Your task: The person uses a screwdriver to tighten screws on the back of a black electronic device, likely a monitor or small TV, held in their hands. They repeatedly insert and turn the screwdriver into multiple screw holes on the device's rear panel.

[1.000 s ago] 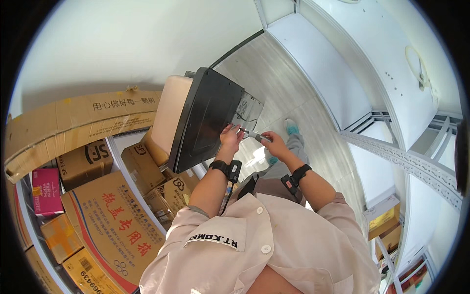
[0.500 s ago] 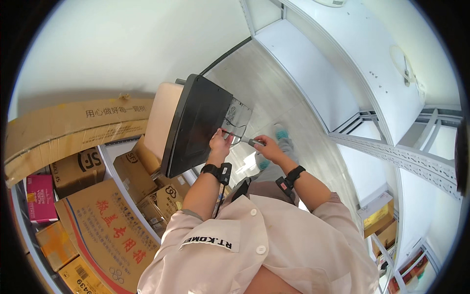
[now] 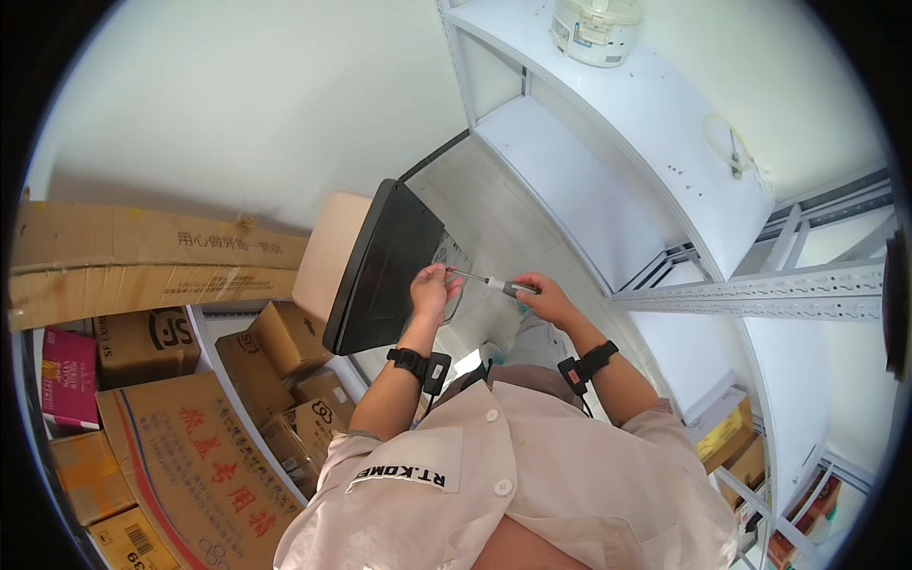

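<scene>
In my right hand (image 3: 541, 298) is a screwdriver (image 3: 498, 284) with a grey and dark handle, its thin metal shaft pointing left. My left hand (image 3: 430, 293) has its fingertips pinched together at the shaft's tip; anything small between them is hidden. Just left of that hand stands a tilted black panel (image 3: 394, 256) with a pale beige body (image 3: 328, 249) behind it. A thin dark loop, perhaps a cable, hangs below the left fingers, in front of the panel's right edge.
Cardboard boxes (image 3: 195, 446) fill a shelf at left, under a long carton (image 3: 142, 252). White metal shelving (image 3: 570, 161) curves along the right. On its top stand a whitish plastic tub (image 3: 597, 38), scattered small dark bits (image 3: 679, 176) and a looped pale cord (image 3: 722, 142).
My view has shifted, bringing the plastic tub into sight. My right hand sits farther from my left, and more of the screwdriver's shaft shows between them.
</scene>
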Available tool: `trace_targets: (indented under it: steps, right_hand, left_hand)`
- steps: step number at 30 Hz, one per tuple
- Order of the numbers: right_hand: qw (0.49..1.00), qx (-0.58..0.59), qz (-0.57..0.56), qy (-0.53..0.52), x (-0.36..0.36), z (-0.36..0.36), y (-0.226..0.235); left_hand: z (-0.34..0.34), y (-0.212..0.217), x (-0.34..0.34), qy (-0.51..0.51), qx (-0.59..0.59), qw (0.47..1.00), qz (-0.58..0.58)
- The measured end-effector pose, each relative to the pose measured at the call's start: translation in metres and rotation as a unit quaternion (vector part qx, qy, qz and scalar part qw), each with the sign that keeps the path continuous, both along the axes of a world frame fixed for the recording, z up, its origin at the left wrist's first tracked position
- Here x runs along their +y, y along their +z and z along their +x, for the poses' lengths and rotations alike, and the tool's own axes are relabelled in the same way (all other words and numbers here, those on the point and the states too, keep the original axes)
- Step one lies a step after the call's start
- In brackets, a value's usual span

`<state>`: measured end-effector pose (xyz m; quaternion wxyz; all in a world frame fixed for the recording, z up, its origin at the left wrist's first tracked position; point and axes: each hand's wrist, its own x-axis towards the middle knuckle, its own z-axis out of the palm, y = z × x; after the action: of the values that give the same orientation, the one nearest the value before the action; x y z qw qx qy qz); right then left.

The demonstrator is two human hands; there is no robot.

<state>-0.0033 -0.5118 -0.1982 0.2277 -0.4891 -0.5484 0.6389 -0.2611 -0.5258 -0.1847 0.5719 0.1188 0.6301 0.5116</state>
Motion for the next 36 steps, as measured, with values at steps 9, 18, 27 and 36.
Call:
trace_targets:
  steps: [9, 18, 27, 36]
  right_hand:
    - [0.994, 0.005, 0.073, -0.079, 0.014, 0.097, 0.079]
    - [0.973, -0.069, 0.127, -0.181, 0.037, 0.224, 0.119]
    - [0.935, -0.039, 0.188, -0.298, 0.063, 0.353, 0.166]
    - [0.939, -0.018, 0.175, -0.296, 0.094, 0.377, 0.167]
  left_hand:
    - [0.069, 0.064, 0.044, -0.151, 0.075, 0.981, 0.097]
    - [0.220, 0.067, 0.137, -0.107, 0.001, 0.980, 0.169]
    - [0.388, 0.061, 0.228, -0.193, 0.174, 0.924, 0.282]
    - [0.435, 0.050, 0.241, -0.272, 0.432, 0.776, 0.370]
